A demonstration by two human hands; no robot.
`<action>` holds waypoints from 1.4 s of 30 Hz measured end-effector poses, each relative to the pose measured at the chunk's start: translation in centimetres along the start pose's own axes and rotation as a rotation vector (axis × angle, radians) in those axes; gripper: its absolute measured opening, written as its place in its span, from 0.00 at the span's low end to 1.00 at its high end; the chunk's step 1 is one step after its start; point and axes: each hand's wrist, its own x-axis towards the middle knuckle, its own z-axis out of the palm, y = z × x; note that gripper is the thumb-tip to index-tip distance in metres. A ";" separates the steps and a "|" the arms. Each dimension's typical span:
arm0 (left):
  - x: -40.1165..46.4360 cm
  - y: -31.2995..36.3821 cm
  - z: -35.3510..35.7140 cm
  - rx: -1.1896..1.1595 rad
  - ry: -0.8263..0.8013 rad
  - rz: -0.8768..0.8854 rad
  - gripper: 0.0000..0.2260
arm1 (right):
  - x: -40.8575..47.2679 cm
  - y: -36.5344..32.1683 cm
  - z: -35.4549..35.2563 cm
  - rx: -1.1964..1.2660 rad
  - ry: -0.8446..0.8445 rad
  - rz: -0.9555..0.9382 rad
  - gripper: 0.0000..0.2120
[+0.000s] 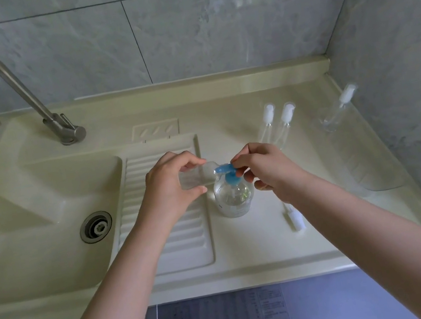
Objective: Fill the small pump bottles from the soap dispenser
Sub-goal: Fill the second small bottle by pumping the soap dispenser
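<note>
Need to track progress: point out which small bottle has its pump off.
The small bottle gripped sideways in the left hand; its neck is bare, while the three bottles at the back keep white pumps.

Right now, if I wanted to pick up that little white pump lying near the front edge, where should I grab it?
Pinch the loose pump by its thick white top, coming straight down from above. It lies flat on the counter, with only a thin tube at the far end, so the fat part gives fingers the most to hold. It seems to lie clear of the soap dispenser.
</note>
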 end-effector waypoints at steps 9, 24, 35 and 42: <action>-0.1 -0.2 0.4 -0.012 0.016 -0.024 0.22 | 0.1 0.3 0.0 -0.076 0.021 -0.074 0.03; -0.3 0.0 0.4 -0.013 0.018 -0.012 0.22 | 0.6 0.1 0.1 -0.107 0.030 -0.091 0.05; -0.4 0.1 0.4 -0.016 0.020 -0.013 0.21 | 0.3 -0.1 0.1 -0.076 0.032 -0.038 0.03; -0.3 0.0 0.4 -0.012 0.033 -0.011 0.22 | 0.2 0.0 -0.1 -0.086 0.015 -0.034 0.03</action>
